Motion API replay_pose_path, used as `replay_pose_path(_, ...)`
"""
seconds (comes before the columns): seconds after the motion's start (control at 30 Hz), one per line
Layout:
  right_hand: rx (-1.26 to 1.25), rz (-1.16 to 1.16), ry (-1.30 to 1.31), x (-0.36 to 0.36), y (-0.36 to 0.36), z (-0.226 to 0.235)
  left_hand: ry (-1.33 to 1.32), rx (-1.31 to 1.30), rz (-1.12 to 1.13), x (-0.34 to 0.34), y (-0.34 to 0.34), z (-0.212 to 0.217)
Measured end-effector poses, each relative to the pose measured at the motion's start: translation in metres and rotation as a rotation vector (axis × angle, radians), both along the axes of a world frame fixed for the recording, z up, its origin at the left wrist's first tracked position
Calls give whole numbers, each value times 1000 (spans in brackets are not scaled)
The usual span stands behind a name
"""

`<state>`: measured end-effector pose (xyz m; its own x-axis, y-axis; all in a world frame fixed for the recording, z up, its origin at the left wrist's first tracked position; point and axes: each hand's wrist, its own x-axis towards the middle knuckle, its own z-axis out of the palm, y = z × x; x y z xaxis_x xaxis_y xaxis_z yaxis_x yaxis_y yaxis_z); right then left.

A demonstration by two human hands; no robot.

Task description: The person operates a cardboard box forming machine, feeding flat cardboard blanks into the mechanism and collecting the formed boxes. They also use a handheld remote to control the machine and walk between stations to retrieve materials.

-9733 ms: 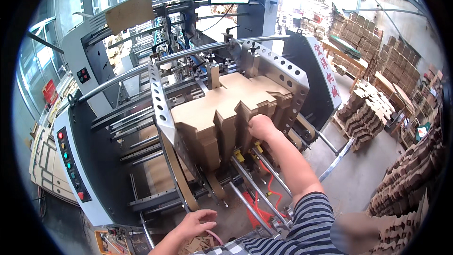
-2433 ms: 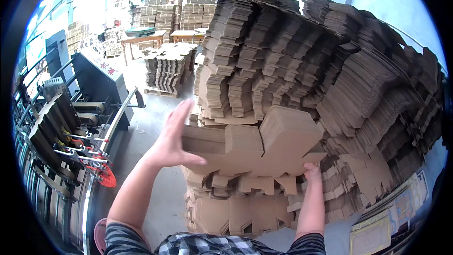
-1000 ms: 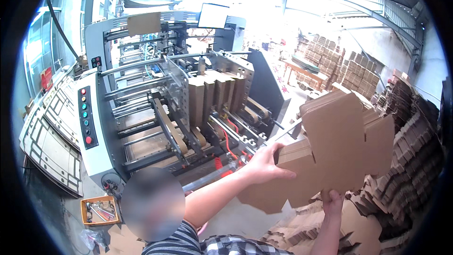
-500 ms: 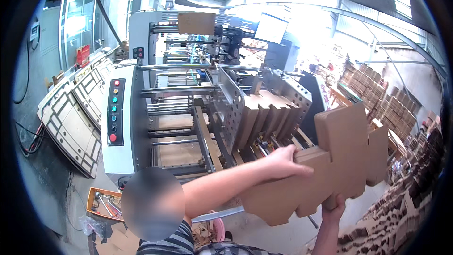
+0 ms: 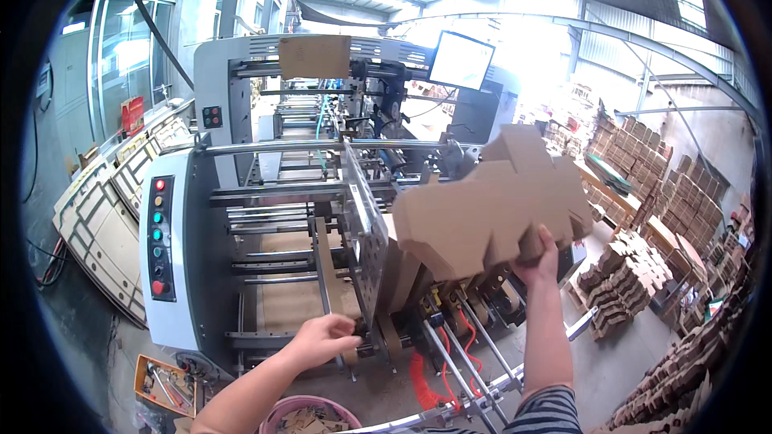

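A stack of brown die-cut cardboard blanks point(image 5: 490, 209) is tilted over the machine's feed hopper. My right hand point(image 5: 537, 259) grips its lower edge from below, thumb up the near face. Some fingers are hidden behind the stack. My left hand point(image 5: 324, 339) is off the cardboard, its fingers loosely bent and nothing in them. It hovers left of the hopper's upright metal side plate point(image 5: 366, 229), over the machine's front rails. Cardboard standing in the hopper is mostly covered by the stack.
On the left is a control panel point(image 5: 162, 237) with coloured buttons. An orange tool box point(image 5: 165, 386) and a pink tub of scraps point(image 5: 310, 414) are low in front. Metal rods with red air hoses point(image 5: 426, 382) stick out nearby. Cardboard stacks point(image 5: 623, 277) stand at right.
The cardboard stack has moved left and up, over the hopper, in my right hand. My left hand has let go of it and moved left and down.
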<state>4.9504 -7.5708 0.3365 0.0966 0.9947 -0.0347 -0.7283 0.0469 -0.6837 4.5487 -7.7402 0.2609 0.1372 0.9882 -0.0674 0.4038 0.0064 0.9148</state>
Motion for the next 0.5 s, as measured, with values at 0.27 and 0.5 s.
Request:
replay_pose_path(0.27, -377, 21, -131, -17, 130, -36, -220, -280, 45, -21, 10, -58)
replay_pose_path(0.5, -478, 9, -266, -38, 144, -35, -247, -420, 9, -11, 8, -83)
